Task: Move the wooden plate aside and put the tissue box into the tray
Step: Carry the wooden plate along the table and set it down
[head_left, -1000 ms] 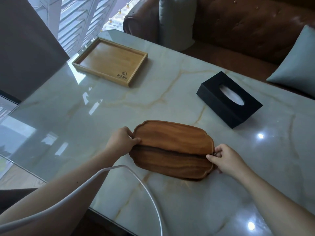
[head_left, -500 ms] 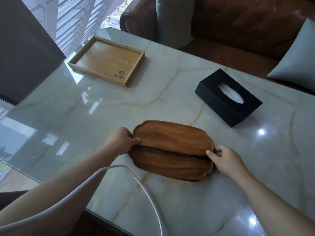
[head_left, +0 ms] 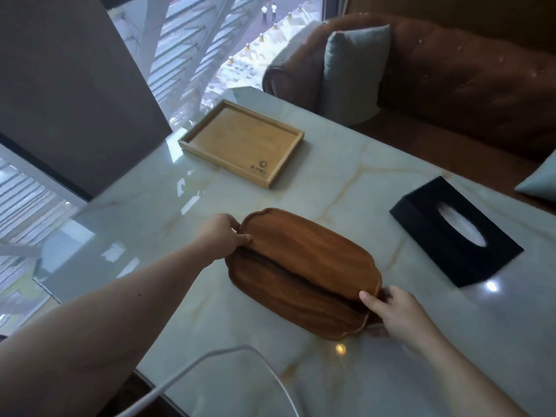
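Note:
A dark wooden plate (head_left: 304, 260) with scalloped ends is tilted up off the marble table (head_left: 346, 182), and its reflection shows beneath it. My left hand (head_left: 221, 236) grips its left end, thumb on top. My right hand (head_left: 397, 311) grips its right end, thumb on the rim. A black tissue box (head_left: 451, 236) with an oval slot lies on the table to the right of the plate. A light wooden tray (head_left: 240, 142), rectangular and with nothing in it, sits at the far side, beyond the plate.
A brown leather sofa (head_left: 466, 79) with grey-green cushions (head_left: 352, 73) runs behind the table. A window and a dark panel are to the left. A white cable (head_left: 210, 365) hangs across the near table edge.
The view has swung left and up, so everything sits further right in the frame. Both hands keep their hold on the plate, which now looks angled diagonally.

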Demonstrator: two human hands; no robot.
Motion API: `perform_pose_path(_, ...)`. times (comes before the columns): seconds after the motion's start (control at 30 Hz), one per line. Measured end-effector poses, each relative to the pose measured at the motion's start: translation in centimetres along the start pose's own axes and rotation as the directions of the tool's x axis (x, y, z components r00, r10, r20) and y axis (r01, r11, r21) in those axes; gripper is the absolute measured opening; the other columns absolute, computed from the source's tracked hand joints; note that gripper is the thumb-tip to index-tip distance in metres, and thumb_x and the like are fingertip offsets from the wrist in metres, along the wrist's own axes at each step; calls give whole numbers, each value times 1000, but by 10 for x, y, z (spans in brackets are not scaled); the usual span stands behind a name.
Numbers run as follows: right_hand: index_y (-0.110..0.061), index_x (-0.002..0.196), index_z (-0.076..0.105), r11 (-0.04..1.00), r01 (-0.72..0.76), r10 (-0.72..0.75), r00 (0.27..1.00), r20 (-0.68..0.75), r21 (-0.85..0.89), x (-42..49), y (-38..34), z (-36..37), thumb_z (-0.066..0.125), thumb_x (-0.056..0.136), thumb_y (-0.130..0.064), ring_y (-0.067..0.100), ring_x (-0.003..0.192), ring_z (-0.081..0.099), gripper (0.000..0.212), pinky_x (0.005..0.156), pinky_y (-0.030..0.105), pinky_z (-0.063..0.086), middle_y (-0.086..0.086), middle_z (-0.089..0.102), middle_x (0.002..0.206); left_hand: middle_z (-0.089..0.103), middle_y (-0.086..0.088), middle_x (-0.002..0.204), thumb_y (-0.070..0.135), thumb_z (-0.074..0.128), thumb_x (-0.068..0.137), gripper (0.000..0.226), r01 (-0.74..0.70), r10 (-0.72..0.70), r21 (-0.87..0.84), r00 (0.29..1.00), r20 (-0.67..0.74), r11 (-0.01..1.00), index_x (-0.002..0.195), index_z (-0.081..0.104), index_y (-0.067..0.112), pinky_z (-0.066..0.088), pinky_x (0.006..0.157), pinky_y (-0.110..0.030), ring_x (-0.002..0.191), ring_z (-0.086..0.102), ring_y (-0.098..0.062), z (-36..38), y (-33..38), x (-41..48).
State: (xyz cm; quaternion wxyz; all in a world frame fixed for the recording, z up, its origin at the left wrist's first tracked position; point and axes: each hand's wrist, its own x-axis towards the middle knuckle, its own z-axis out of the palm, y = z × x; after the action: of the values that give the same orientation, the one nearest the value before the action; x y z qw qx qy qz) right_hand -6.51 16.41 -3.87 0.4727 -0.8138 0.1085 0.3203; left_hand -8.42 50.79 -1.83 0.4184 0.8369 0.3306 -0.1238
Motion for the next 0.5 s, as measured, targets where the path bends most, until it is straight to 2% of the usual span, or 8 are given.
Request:
perform_pose_path(0.07, -2, 96, 60, 1000, 18, -19, 1000, 19, 14, 9, -18, 24, 71, 85, -26, 32, 78, 73, 28, 51, 37, 59, 20, 70, 98, 65, -12, 99, 26, 75, 81, 32, 12, -12, 7, 999, -38, 1000, 106, 66, 7, 50, 73, -35, 88, 61, -27, -22, -10, 14)
perform_pose_path(0.13, 1, 94, 60, 999, 33, -34, 999, 24, 30, 17, -35, 50, 71, 86, -22, 31, 78, 72, 26, 47, 32, 55, 23, 69, 98, 66, -13, 100, 26, 74, 82, 31, 37, -37, 0, 997, -67, 999, 105, 67, 6, 53, 77, -38, 89, 61, -28, -42, -22, 27)
perform_pose_path(0.2, 0, 89, 58, 998, 42, -44, 998, 37, 55, 25, -52, 76, 71, 86, -21, 34, 77, 71, 24, 49, 37, 58, 24, 69, 96, 68, -15, 103, 27, 74, 82, 33, 62, -62, -12, 993, -102, 998, 106, 68, 6, 55, 82, -42, 92, 63, -30, -63, -35, 41)
perform_pose_path(0.33, -1, 85, 57, 998, 45, -47, 996, 76, 36, 38, -87, 122, 71, 85, -22, 39, 76, 72, 25, 56, 50, 61, 24, 68, 92, 67, -13, 102, 28, 71, 84, 33, 99, -98, -2, 986, -131, 995, 109, 67, 6, 52, 74, -39, 89, 63, -29, -104, -58, 65)
perform_pose_path(0.43, -3, 82, 58, 998, 56, -57, 994, 92, 9, 46, -108, 152, 74, 82, -28, 37, 71, 71, 30, 59, 56, 61, 22, 69, 87, 68, -13, 103, 29, 71, 84, 34, 120, -118, 1, 978, -173, 993, 110, 68, 8, 56, 80, -43, 90, 64, -30, -133, -76, 80)
perform_pose_path(0.5, -4, 78, 58, 998, 65, -62, 993, 103, -25, 50, -121, 172, 74, 81, -31, 39, 71, 72, 32, 60, 60, 60, 22, 70, 84, 69, -14, 101, 28, 71, 83, 31, 123, -123, -14, 973, -195, 992, 108, 69, 8, 56, 75, -41, 87, 64, -29, -148, -88, 88)
